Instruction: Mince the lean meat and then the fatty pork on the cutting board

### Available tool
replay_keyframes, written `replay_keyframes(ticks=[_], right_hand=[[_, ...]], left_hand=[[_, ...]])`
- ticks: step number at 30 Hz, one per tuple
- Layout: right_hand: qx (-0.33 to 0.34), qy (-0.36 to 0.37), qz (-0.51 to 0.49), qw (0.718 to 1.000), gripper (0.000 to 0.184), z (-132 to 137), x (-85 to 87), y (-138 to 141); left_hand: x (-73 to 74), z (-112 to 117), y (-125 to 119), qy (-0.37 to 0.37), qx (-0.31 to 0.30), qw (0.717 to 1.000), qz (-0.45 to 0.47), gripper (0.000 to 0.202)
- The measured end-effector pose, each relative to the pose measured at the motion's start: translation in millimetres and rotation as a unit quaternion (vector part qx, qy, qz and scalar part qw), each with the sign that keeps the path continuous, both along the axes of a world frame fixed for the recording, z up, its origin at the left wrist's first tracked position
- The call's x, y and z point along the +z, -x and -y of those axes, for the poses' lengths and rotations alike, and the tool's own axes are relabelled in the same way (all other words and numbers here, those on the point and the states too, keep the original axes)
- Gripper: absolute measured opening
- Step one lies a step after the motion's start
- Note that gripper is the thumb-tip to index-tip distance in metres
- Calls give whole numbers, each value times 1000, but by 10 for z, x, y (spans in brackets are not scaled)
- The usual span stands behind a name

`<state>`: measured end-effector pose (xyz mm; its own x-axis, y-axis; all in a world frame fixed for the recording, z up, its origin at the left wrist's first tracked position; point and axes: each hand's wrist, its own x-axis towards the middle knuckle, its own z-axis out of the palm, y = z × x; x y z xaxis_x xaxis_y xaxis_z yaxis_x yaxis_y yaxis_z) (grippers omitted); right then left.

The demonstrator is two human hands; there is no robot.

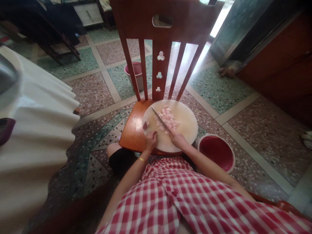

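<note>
A round pale cutting board (186, 125) lies on the seat of a wooden chair (133, 130). Small pink meat pieces (168, 118) are heaped near the board's middle, and one separate piece (145, 124) sits at its left edge. My right hand (177, 139) grips the handle of a knife (159, 118), whose blade slants up to the left across the meat. My left hand (151, 140) rests curled on the board's near left edge, fingers closed, with nothing I can make out in them. A gold bangle circles the left wrist.
A red bucket (216, 152) stands on the floor right of the chair. A pink bin (136, 74) sits behind the chair back. A white tablecloth (36, 130) hangs at the left. Dark wooden furniture (280, 65) runs along the right.
</note>
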<state>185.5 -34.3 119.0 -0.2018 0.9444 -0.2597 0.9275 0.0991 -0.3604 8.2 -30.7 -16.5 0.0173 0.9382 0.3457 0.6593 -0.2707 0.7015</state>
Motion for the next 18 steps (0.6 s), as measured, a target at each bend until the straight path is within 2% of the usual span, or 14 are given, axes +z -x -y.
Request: replay_keyframes(ticks=[2, 5, 7, 11, 13, 16, 18], right_hand=[[-2, -10, -31, 999, 50, -17, 43, -32], [-2, -93, -90, 992, 50, -53, 167, -45], [2, -120, -91, 989, 51, -94, 175, -29], [11, -11, -18, 1000, 53, -154, 43, -52], [3, -4, -26, 1000, 52, -160, 51, -98], [-11, -91, -72, 993, 50, -173, 155, -143], [-11, -130, -88, 987, 51, -193, 159, -139]], left_hand=[[11, 6, 2, 1, -5, 1000, 0, 21], [15, 7, -1, 9, -11, 1000, -2, 20], [9, 3, -3, 14, -9, 1000, -4, 21], [0, 3, 4, 10, -10, 1000, -9, 21], [3, 7, 9, 4, -14, 1000, -11, 21], [15, 15, 10, -4, -15, 1000, -18, 20], [18, 16, 9, -3, -15, 1000, -22, 20]])
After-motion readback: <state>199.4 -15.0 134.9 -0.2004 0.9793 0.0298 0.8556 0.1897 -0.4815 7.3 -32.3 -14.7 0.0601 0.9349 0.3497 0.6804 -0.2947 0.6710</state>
